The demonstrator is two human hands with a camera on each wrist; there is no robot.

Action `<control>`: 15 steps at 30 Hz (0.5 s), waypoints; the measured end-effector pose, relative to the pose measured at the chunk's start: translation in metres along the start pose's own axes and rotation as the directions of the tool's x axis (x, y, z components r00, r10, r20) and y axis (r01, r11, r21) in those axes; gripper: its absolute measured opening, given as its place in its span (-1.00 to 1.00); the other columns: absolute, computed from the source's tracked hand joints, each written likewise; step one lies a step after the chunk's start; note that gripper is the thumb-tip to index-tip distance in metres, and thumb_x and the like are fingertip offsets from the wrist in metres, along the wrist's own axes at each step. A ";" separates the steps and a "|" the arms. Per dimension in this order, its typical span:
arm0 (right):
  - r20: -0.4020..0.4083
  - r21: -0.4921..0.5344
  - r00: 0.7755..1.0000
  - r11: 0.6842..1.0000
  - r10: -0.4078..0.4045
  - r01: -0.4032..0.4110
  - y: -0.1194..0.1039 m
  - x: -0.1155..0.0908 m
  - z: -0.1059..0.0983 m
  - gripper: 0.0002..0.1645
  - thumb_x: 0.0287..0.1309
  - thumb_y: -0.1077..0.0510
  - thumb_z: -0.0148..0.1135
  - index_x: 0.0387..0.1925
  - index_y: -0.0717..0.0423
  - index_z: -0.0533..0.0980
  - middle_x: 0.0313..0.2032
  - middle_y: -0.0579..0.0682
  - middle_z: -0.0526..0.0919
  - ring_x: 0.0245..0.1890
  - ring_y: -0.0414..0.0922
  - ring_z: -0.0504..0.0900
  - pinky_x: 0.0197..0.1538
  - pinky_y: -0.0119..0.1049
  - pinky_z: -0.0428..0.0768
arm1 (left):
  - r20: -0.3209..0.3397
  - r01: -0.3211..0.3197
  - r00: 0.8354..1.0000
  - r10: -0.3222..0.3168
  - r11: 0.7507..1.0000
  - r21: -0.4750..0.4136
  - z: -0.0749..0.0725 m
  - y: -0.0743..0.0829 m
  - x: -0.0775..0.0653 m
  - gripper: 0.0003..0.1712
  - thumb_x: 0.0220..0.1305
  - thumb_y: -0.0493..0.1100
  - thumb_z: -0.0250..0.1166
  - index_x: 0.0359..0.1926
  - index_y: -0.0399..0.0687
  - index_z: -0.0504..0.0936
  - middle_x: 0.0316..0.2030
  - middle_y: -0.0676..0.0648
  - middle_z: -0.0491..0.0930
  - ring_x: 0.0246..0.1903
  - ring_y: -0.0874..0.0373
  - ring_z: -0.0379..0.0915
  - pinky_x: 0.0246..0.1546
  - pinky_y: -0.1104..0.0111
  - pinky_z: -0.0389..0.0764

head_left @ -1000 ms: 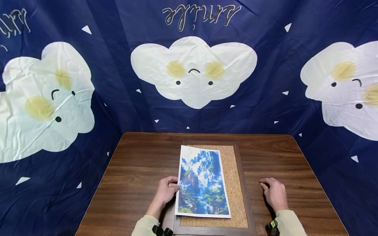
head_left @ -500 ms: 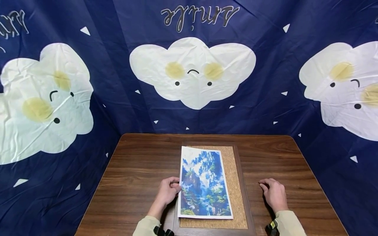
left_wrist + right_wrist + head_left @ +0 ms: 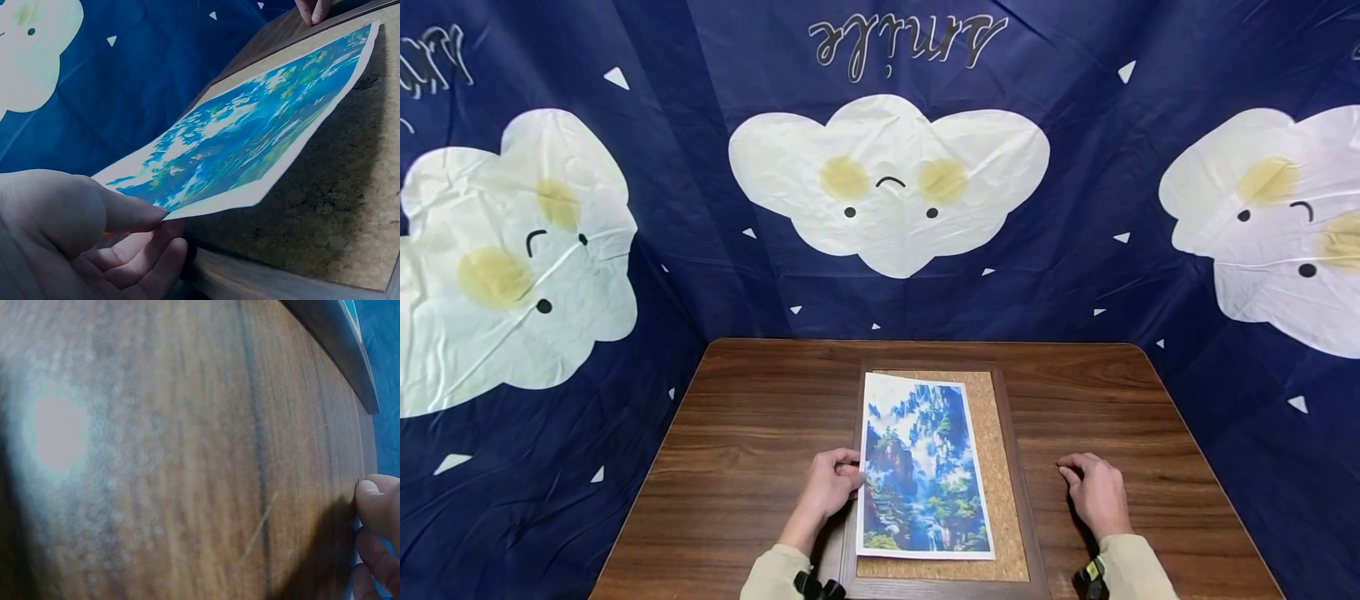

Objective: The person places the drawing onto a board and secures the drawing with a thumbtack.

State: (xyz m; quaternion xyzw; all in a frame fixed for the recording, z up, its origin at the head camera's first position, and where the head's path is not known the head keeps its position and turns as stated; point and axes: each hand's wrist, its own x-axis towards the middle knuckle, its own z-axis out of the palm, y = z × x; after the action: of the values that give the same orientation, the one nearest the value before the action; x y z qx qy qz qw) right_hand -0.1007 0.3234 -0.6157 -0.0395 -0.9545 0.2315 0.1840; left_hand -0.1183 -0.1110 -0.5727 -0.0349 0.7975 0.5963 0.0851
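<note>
Blue cloth [image 3: 685, 192] walls in the wooden table [image 3: 760, 417]. Left hand [image 3: 827, 485] pinches a print [image 3: 925, 475] over a corkboard [image 3: 1004, 479]; right hand [image 3: 1099, 493], loosely curled, is empty.

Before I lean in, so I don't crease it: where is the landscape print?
In the head view, the landscape print is in the lower middle, held above the framed cork board, its left edge pinched by the left hand.

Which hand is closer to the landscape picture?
The left. The left hand pinches the landscape picture at its left edge; the right hand is apart from it, beyond the right side of the corkboard.
</note>
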 end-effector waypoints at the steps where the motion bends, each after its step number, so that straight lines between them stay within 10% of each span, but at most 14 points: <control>1: 0.003 -0.001 1.000 1.000 0.000 0.000 0.000 0.000 0.000 -0.91 0.12 0.36 0.51 -0.38 0.13 0.76 -0.32 0.11 0.79 -0.21 0.24 0.76 -0.12 0.23 0.64 | 0.005 -0.001 1.000 0.001 1.000 -0.005 0.001 0.001 0.000 -0.66 0.14 -0.55 0.34 -0.02 -0.51 0.68 -0.44 -0.20 0.73 -0.57 0.17 0.59 -0.52 0.29 0.68; 15: -0.024 0.010 0.999 0.999 -0.037 0.038 -0.002 -0.001 -0.002 -0.88 0.07 0.38 0.54 -0.40 0.12 0.76 -0.36 0.07 0.78 -0.25 0.21 0.76 -0.14 0.21 0.65 | 0.016 -0.020 1.000 0.018 0.995 0.094 0.009 0.006 0.002 -0.64 0.16 -0.51 0.35 0.02 -0.46 0.69 -0.44 -0.13 0.75 -0.54 0.13 0.66 -0.48 0.30 0.70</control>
State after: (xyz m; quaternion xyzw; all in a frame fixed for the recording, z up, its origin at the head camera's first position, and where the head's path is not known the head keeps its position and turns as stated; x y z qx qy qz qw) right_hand -0.0994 0.3222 -0.6136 -0.0234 -0.9516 0.2324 0.1997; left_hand -0.1204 -0.1002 -0.5699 -0.0186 0.8242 0.5593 0.0871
